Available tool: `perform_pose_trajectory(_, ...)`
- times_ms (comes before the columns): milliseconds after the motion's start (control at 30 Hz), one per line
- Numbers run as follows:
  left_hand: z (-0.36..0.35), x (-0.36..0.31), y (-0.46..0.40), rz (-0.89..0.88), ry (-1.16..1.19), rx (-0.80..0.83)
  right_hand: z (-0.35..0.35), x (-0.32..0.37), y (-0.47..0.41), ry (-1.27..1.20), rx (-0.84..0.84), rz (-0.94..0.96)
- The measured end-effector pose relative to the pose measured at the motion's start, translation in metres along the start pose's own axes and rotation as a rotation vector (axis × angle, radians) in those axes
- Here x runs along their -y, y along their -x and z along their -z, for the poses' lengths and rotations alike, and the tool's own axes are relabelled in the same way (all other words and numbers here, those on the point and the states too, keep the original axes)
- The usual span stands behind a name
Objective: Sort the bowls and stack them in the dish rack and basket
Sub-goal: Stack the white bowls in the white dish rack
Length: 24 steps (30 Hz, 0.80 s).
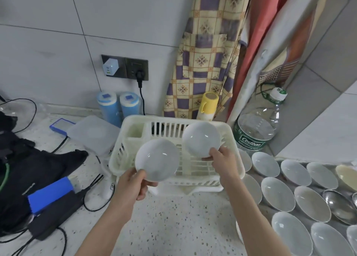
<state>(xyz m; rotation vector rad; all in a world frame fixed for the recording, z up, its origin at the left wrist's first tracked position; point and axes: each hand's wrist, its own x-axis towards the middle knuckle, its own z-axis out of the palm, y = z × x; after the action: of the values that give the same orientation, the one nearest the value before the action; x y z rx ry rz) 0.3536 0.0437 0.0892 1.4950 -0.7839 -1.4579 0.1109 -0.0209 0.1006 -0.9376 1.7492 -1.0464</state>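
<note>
My left hand [135, 182] grips one white bowl [157, 161] by its rim. My right hand [222, 157] pinches another bowl [201, 138], both above the dish rack [119, 159].

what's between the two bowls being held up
Nothing solid: the head view shows a narrow gap between the left-hand bowl and the right-hand bowl, with only the dish rack slats visible behind it.

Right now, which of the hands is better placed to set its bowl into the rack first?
Right hand: its bowl already hangs inside the dish rack; the left hand's bowl hangs over the front-left rim.
</note>
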Motion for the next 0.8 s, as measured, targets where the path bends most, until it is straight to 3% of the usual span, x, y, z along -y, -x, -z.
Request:
perform_pose_trajectory(367,0.018,-0.028,-0.074,-0.023,0.106,-0.223,-0.091,-0.024,-0.083,0.243,0.354,-0.159)
perform_pose_trajectory(800,0.008,-0.032,-0.112,0.007,0.032,-0.222,-0.13,-0.035,-0.11,0.185,0.429,-0.296)
